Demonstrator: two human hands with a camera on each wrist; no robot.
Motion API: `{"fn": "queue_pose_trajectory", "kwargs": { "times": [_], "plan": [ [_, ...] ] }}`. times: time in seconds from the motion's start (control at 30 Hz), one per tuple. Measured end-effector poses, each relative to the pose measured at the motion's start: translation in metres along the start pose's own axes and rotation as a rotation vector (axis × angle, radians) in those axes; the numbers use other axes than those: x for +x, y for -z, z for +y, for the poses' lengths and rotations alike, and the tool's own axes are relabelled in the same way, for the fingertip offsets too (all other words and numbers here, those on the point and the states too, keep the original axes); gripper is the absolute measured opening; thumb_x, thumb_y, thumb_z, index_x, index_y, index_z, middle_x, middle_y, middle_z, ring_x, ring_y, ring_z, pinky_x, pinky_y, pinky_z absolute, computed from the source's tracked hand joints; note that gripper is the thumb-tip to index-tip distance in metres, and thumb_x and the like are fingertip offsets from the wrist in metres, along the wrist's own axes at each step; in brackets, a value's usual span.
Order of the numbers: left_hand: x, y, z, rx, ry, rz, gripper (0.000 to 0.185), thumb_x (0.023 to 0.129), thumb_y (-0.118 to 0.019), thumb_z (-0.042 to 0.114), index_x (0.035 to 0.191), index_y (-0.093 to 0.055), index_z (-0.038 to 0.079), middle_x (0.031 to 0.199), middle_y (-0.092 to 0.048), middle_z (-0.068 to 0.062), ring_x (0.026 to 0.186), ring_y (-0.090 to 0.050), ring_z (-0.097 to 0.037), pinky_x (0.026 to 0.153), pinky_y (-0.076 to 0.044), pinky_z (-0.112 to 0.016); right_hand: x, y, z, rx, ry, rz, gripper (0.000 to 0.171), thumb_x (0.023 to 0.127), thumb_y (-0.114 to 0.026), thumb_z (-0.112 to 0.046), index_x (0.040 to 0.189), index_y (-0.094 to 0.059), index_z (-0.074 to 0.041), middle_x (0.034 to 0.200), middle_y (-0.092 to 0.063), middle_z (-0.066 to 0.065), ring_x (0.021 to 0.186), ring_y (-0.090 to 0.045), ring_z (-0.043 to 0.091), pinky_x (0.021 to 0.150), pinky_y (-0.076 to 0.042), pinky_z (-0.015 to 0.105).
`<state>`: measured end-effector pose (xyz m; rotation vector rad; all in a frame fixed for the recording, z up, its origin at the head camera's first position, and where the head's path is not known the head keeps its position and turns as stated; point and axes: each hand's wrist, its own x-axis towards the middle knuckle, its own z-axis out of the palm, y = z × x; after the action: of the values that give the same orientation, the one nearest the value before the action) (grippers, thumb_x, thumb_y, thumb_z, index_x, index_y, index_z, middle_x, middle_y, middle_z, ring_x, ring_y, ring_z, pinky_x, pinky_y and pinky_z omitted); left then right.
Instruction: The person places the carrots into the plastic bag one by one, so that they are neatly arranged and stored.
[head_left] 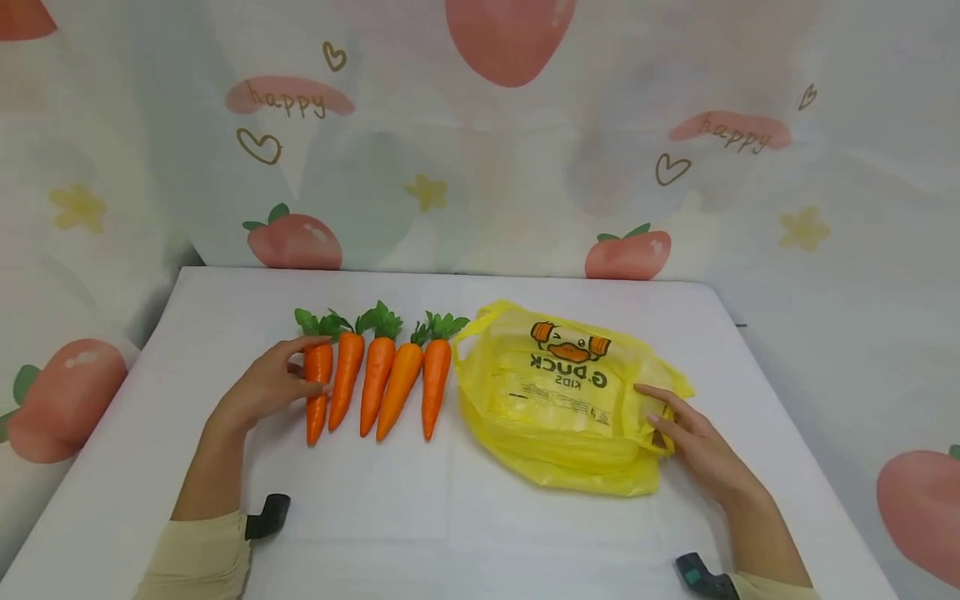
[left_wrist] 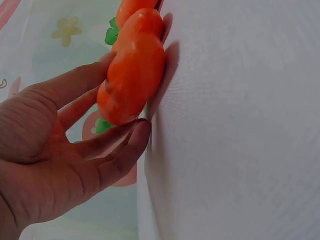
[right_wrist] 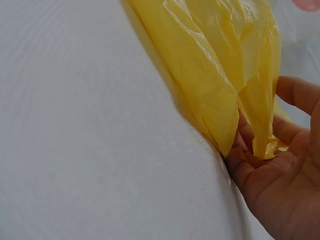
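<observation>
A row of several orange carrots [head_left: 434, 387] with green tops lies left of centre. My left hand [head_left: 272, 379] reaches over the leftmost carrot [head_left: 316, 417], its thumb and index finger spread along the upper side. In the left wrist view, the other fingers of the left hand [left_wrist: 60, 155] lie beside that carrot [left_wrist: 135, 75], close to the tablecloth. A yellow plastic bag [head_left: 540, 400] with a duck print lies flat to the right. At its right end, my right hand [head_left: 701, 446] holds the edge; in the right wrist view, fingers pass behind a bag strand [right_wrist: 262, 120].
White cloth covers the table [head_left: 375, 508]. Behind it hangs a backdrop [head_left: 495, 167] printed with fruit, stars and hearts. Dark wrist devices [head_left: 268, 517] sit at both sleeves, low over the cloth.
</observation>
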<state>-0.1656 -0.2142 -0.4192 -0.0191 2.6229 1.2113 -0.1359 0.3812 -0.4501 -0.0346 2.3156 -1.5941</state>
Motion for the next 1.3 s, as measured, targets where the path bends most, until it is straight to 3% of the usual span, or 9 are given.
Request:
{"fn": "queue_pose_trajectory", "kwargs": {
  "times": [0.23, 0.47, 0.7, 1.1, 1.3],
  "plan": [
    [0.002, -0.003, 0.005, -0.026, -0.042, 0.061, 0.066, 0.092, -0.077, 0.007, 0.153, -0.051, 0.012, 0.145, -0.040, -0.027, 0.119, -0.054, -0.047, 0.090, -0.056, -0.055, -0.003, 0.004, -0.001, -0.012, 0.004, 0.002, 0.055, 0.109, -0.052, -0.039, 0.159, -0.041, -0.017, 0.155, -0.026, 0.012, 0.119, -0.044, 0.017, 0.088, -0.046, 0.018],
    [0.001, -0.005, 0.006, -0.029, -0.009, 0.084, 0.071, 0.092, -0.077, 0.013, 0.156, -0.046, 0.014, 0.147, -0.039, -0.028, 0.122, -0.051, -0.048, 0.085, -0.058, -0.054, -0.003, 0.004, -0.002, -0.046, -0.018, 0.006, 0.057, 0.109, -0.053, -0.041, 0.159, -0.041, -0.018, 0.154, -0.029, 0.013, 0.118, -0.044, 0.022, 0.087, -0.045, 0.018],
    [-0.004, -0.002, 0.010, -0.052, -0.042, 0.095, 0.074, 0.093, -0.077, 0.019, 0.158, -0.042, 0.015, 0.153, -0.036, -0.027, 0.125, -0.048, -0.048, 0.082, -0.059, -0.055, -0.002, 0.002, 0.000, -0.063, -0.005, -0.003, 0.056, 0.109, -0.053, -0.040, 0.158, -0.041, -0.017, 0.155, -0.027, 0.014, 0.119, -0.044, 0.024, 0.087, -0.046, 0.020],
    [-0.019, 0.006, 0.040, -0.058, -0.128, 0.116, 0.074, 0.096, -0.075, 0.020, 0.160, -0.039, 0.020, 0.155, -0.035, -0.022, 0.125, -0.050, -0.045, 0.085, -0.058, -0.055, -0.005, -0.002, -0.007, -0.034, 0.071, 0.096, 0.050, 0.110, -0.052, -0.035, 0.156, -0.046, -0.015, 0.148, -0.031, 0.011, 0.111, -0.050, 0.018, 0.082, -0.050, 0.019],
    [-0.021, 0.005, 0.052, -0.070, -0.166, 0.113, 0.073, 0.096, -0.076, 0.016, 0.160, -0.040, 0.021, 0.153, -0.036, -0.020, 0.123, -0.052, -0.044, 0.087, -0.058, -0.054, -0.006, -0.002, -0.006, 0.011, 0.094, 0.091, 0.047, 0.111, -0.052, -0.031, 0.154, -0.047, -0.014, 0.137, -0.033, 0.010, 0.106, -0.051, 0.016, 0.079, -0.050, 0.019]
  ]
}}
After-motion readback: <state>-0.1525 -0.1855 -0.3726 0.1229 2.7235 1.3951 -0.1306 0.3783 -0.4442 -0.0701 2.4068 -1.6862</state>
